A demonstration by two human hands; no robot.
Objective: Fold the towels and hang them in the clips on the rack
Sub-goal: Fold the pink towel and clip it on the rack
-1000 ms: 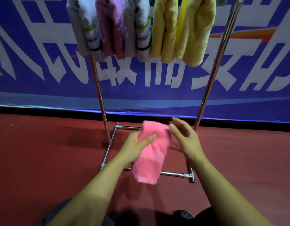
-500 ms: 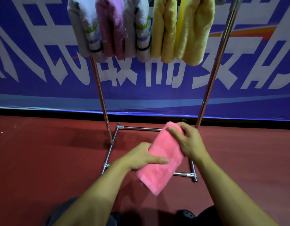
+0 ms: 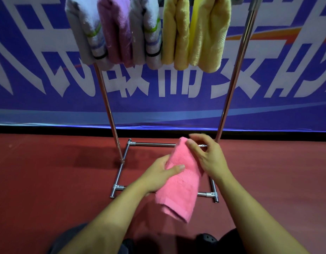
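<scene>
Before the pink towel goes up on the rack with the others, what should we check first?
1. Pink towel folded into a narrow strip: ok.
2. Left hand gripping it, thumb on top: ok.
3. Right hand at its top end, fingers spread, firm grip: cannot tell.
4. Free clip on the rack: cannot tell, the clips are out of view.
5. Room to the right of the yellow towel: ok, a gap shows.
</scene>
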